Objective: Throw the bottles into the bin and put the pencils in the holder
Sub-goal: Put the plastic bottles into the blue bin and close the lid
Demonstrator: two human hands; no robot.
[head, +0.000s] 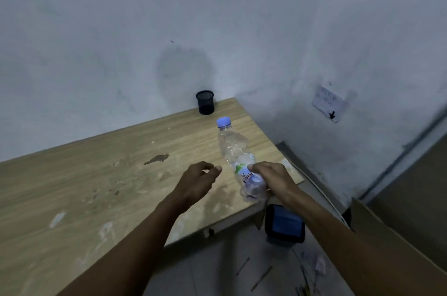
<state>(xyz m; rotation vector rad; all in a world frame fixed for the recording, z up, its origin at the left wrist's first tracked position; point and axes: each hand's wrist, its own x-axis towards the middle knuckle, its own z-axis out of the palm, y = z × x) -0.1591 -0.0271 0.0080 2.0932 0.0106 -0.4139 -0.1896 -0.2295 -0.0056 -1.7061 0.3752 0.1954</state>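
Over the worn table (96, 174), right hand (273, 179) grips a bottle (235, 150) — left hand (198, 182) fingers (216, 169) loosely curled, empty.

Wooden table (101, 174), pale grain, worn and blotched with whitish scuffs and one dark chipped patch near the middle. Pushed against a grey wall (217, 17), right corner jutting toward a side wall. Black mesh holder (205, 102) upright at the far corner, just beside the wall. Below the table's right edge, grey floor (212, 266) strewn with several thin pencils (261, 278), lying loose at different angles. Small dark bin (285, 224) standing on the floor, near the table's corner. Brown cardboard (399, 230) at far right.
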